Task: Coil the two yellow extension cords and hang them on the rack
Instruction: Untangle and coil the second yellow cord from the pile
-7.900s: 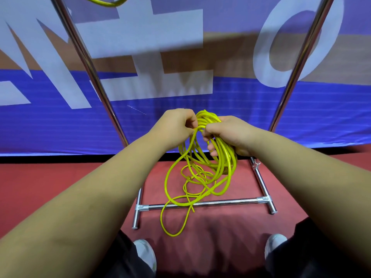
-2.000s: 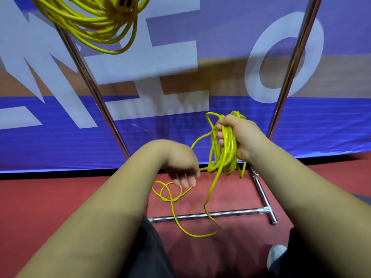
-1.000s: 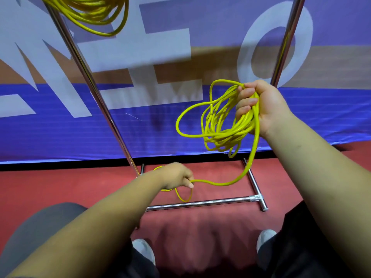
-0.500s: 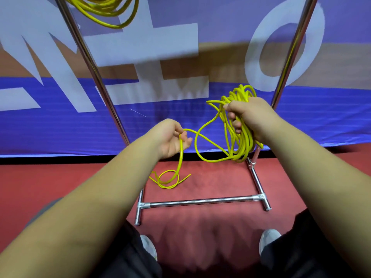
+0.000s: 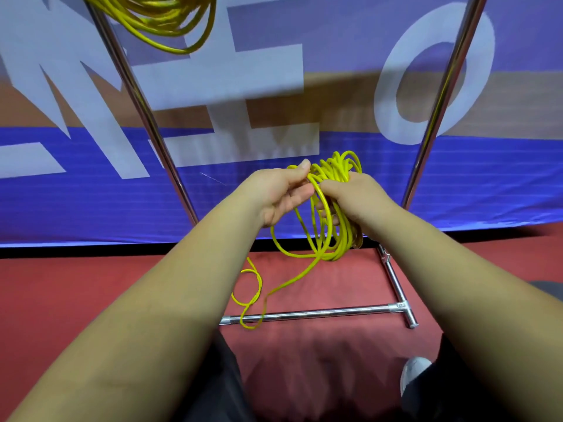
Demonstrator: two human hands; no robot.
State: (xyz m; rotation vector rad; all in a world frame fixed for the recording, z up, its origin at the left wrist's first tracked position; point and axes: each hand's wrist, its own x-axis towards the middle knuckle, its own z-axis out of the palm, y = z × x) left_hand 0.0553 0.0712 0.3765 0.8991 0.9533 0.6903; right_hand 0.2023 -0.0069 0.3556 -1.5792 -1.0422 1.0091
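Note:
My right hand [image 5: 355, 194] grips the top of a bundle of yellow cord loops [image 5: 333, 239] that hangs in front of the rack. My left hand [image 5: 281, 193] pinches a strand of that cord at the bundle's top, right against my right hand. A loose tail of the same cord [image 5: 253, 296] trails down to the red floor and crosses the rack's low crossbar. A second coiled yellow cord [image 5: 170, 24] hangs at the top left, up on the metal rack [image 5: 143, 108]; its upper part is cut off by the frame.
The rack has two slanted chrome uprights, the right one [image 5: 438, 99], and a floor bar [image 5: 320, 313] with a foot at the right. A blue and white banner [image 5: 91, 193] stands just behind. My shoe [image 5: 412, 371] is on the red floor [image 5: 61, 287].
My left hand has risen from the side and brought its strand up to the bundle in my right hand. The loose tail on the floor is shorter than seconds ago.

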